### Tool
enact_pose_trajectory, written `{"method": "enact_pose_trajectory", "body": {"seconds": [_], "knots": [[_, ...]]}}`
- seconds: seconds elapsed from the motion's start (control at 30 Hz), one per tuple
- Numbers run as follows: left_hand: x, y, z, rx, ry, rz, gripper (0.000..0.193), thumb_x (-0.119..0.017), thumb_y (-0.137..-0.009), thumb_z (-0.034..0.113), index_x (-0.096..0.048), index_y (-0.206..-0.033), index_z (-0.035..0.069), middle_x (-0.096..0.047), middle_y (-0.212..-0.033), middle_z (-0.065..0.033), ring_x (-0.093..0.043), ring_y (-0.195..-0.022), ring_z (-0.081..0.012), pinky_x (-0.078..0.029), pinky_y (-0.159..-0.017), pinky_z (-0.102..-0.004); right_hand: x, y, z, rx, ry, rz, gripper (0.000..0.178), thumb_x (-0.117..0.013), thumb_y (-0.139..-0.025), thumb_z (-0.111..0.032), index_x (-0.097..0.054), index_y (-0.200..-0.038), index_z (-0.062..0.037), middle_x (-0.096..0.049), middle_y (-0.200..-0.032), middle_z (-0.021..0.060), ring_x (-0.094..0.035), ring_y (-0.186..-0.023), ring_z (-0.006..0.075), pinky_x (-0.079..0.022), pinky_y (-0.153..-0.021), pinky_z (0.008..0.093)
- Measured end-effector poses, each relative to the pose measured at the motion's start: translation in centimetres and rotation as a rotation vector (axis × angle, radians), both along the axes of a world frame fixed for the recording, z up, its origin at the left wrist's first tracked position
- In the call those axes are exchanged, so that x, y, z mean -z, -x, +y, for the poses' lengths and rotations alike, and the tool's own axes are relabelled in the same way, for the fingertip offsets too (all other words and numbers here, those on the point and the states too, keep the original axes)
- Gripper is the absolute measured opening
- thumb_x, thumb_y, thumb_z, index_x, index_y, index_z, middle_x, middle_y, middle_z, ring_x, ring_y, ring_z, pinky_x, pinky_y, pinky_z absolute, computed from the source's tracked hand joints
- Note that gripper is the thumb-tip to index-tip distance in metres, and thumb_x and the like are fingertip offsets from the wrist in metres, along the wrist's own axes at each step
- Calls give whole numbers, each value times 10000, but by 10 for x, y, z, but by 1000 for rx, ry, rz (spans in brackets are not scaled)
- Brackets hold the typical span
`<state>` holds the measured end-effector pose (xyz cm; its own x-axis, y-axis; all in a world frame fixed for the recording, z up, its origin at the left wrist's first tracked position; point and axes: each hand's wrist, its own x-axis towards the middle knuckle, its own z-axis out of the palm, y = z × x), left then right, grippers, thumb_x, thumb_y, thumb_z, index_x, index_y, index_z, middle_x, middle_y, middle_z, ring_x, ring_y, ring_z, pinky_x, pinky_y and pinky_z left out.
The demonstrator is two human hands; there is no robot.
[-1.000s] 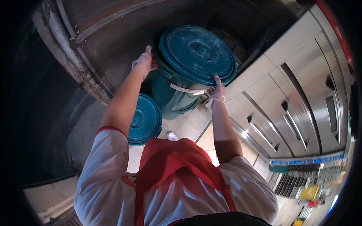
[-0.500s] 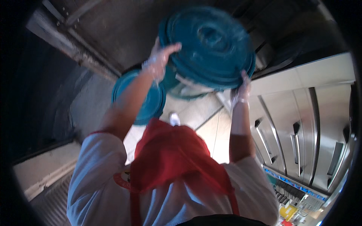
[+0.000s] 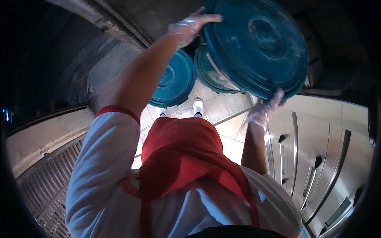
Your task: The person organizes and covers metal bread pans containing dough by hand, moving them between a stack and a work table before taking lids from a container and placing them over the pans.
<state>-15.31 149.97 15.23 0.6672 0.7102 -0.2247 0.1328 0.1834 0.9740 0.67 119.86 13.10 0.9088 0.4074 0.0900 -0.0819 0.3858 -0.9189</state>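
Observation:
Both of my hands, in clear plastic gloves, grip a large round teal lid [image 3: 258, 47] with a moulded centre. My left hand [image 3: 192, 27] holds its left edge, thumb on top. At the near right edge, my right hand [image 3: 266, 109] has its thumb over the rim and its other fingers mostly hidden. The lid is raised and tilted above a teal round bin [image 3: 212, 81], covering most of it; something pale shows inside. Left of that bin stands another teal bin with a round lid [image 3: 180, 89], partly behind my left forearm.
Stainless steel drawers or doors [image 3: 309, 146] with handles line the right side. A dark surface with a metal edge [image 3: 115, 23] is at the far left. A slatted grey grate [image 3: 51, 174] lies lower left. My shoes [image 3: 198, 106] stand on a tiled floor [image 3: 216, 105] by the bins.
The lid has moved right and farther up in view, with both hands still on it. My view has shifted too, bringing both shoes and more of the left grate into sight.

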Motion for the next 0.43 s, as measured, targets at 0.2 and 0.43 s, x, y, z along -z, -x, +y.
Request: {"method": "enact_pose_trajectory", "body": {"seconds": [0.2, 0.43], "knots": [[32, 110, -49, -163, -94, 0, 1004, -530, -897, 738, -258, -1576, 50, -243, -1642, -184, -266, -1504, -354, -224, -1232, -430, 197, 56, -70, -19, 538, 367, 835, -629, -912, -615, -351, -1546, -148, -365, -1568, 139, -461, -1357, 371, -406, -1097, 500], [248, 525, -166, 189, -150, 889, 711, -717, -875, 438, -510, -1434, 52, -483, -1476, -232, -454, -1381, -365, -302, -1188, -477, 352, 231, 42, -650, 1240, 654, 587, -620, -954, -504, -572, -1362, -85, -635, -1247, 139, -626, -1067, 278, -502, -875, 425]]}}
